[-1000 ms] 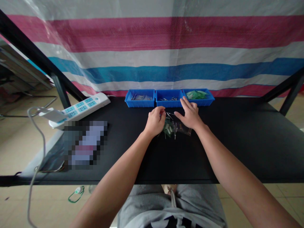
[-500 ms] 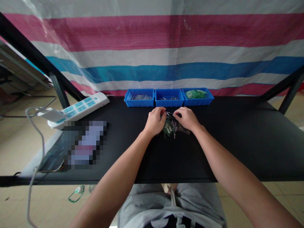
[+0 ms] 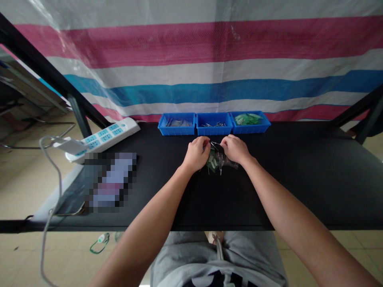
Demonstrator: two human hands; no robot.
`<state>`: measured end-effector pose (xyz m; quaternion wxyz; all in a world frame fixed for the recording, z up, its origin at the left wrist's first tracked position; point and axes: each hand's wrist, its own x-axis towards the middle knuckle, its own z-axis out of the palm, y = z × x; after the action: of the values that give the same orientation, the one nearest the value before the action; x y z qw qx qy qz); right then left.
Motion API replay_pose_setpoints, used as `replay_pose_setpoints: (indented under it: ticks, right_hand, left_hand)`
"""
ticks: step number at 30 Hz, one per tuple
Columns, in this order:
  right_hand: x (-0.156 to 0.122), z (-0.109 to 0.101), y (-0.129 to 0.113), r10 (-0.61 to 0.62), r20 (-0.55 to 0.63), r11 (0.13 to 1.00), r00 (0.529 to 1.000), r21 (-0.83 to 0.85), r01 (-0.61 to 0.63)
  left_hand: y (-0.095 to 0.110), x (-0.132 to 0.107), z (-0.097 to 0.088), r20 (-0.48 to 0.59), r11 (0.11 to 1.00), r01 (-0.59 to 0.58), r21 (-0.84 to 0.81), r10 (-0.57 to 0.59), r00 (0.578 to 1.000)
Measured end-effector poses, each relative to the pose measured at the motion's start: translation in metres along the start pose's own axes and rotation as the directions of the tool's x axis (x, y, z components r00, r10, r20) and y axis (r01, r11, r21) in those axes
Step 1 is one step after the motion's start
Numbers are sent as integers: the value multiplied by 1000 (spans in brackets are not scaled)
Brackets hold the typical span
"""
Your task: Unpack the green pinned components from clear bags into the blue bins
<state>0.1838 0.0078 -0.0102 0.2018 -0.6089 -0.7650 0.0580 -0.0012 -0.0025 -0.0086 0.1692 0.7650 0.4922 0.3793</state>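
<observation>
My left hand [image 3: 197, 154] is closed in a pinch above the black table. Facing it, my right hand [image 3: 235, 149] is pinched too, its thumb and forefinger pressed together. Thin silver pins [image 3: 214, 143], perhaps screws, lie between the two sets of fingertips; how each one is gripped is partly hidden. Just below the hands is a small pile: green plastic pieces [image 3: 212, 164], a silver pin [image 3: 220, 170] pointing toward me, and clear plastic packets [image 3: 230, 161] with unclear contents. My left fingers cover part of this pile.
Behind the hands stand three blue bins in a row: a left bin [image 3: 176, 130] with clear packets, a middle bin [image 3: 214, 130] with silver pins, and a right bin [image 3: 251, 128] with green pieces. Leftward are a power strip [image 3: 104, 139], its cable [image 3: 56, 167] and a blurred phone-like object [image 3: 110, 179].
My right fingers have shifted slightly over the pins, while my left hand keeps its pinch. The whole view has moved a little, so the table appears slightly farther right.
</observation>
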Motion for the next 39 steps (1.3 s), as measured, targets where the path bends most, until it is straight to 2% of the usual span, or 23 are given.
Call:
replay_pose_setpoints:
  ticks: [4,10,15,22,28,35,39]
  right_hand:
    - [-2,-2,1,9,-32,999,999,42,-8]
    - [-9,-12,-4,-193,-105,958,976,193,210]
    - [-16,-15,-13,-246,-164,925,955,255,282]
    - [-15,-11,-11,-208,-208,884,956,378,275]
    - [-14,-12,-12,-184,-111,857,977,469,215]
    - [-15,-14,-13,-156,-220,815,963,522,252]
    - [-15,-13,-12,-177,-220,803,959,532,270]
  left_hand:
    - [2,1,-3,-4,1000,-3,13,3,1000]
    - [8,1,-8,15,1000,-25,15,25,1000]
    - [9,0,-9,49,994,-74,84,70,996]
    - [7,1,-9,22,991,-116,64,115,993]
    - [4,1,-8,-3,992,-126,19,126,992]
    - [7,1,-8,-10,995,-90,-34,89,996]
    - [9,0,-9,15,998,-67,-11,67,998]
